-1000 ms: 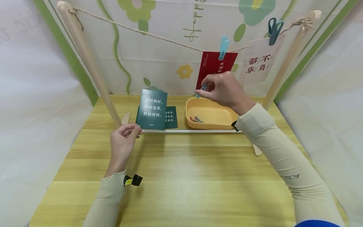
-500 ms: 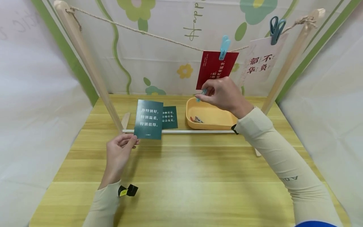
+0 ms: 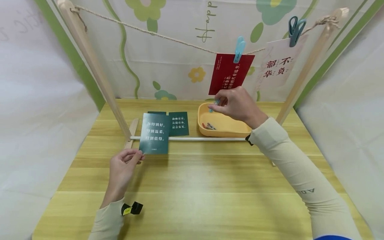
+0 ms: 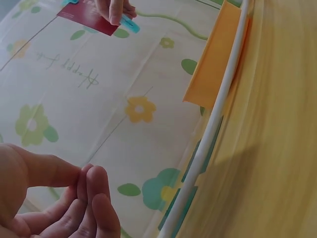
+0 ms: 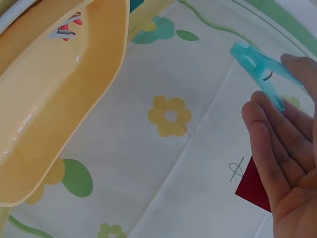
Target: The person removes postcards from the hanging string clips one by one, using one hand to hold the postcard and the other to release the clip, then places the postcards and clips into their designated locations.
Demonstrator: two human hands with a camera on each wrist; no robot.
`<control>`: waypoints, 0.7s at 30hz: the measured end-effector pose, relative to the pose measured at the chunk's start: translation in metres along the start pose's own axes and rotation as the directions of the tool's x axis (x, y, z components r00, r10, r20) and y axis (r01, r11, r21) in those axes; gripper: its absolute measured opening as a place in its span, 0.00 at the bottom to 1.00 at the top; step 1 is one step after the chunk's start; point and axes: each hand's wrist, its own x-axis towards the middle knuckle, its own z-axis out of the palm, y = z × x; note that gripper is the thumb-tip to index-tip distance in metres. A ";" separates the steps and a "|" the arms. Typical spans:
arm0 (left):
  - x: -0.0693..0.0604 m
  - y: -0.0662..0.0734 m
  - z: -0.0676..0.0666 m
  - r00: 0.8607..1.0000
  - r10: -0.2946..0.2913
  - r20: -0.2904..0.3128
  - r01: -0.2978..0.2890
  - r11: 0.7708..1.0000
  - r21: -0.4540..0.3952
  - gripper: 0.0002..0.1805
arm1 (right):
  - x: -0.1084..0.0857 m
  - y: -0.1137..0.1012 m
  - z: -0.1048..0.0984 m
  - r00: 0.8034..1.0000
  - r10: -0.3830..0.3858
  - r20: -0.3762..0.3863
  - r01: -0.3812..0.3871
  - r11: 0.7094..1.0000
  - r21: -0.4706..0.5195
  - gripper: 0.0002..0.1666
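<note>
While the left hand (image 3: 123,168) pinches a dark green card (image 3: 154,135) by its lower left corner, the right hand (image 3: 238,105) has a light blue clip (image 5: 258,77) between thumb and fingers. So yeah, both hands are gripping something. That card's up over the near edge of two other green cards (image 3: 178,123) on the wooden table (image 3: 192,186), one of them mostly hidden behind it, with its lower part in front of the white rod (image 3: 210,139). The pinched clip's above the yellow tray (image 3: 225,133), which has some small clips (image 3: 209,126) in it. Up on the twine (image 3: 168,37), a red card (image 3: 229,71) hangs from another light blue clip, next to a pale pink card on a dark teal one (image 3: 296,31).
</note>
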 end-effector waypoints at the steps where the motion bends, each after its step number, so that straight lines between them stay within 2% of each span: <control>1: 0.000 -0.001 -0.001 1.000 -0.004 0.000 0.004 1.000 0.005 0.17 | -0.001 0.001 0.000 1.000 0.001 0.001 -0.001 1.000 0.001 0.16; 12: -0.002 -0.018 -0.020 0.999 -0.045 -0.009 0.045 0.998 0.052 0.17 | -0.008 0.008 0.005 0.997 0.059 0.040 -0.060 0.998 0.025 0.14; 21: -0.003 -0.028 -0.029 0.998 -0.052 -0.034 0.054 0.996 0.069 0.17 | -0.014 0.013 0.011 0.995 0.061 0.080 -0.062 0.998 0.008 0.13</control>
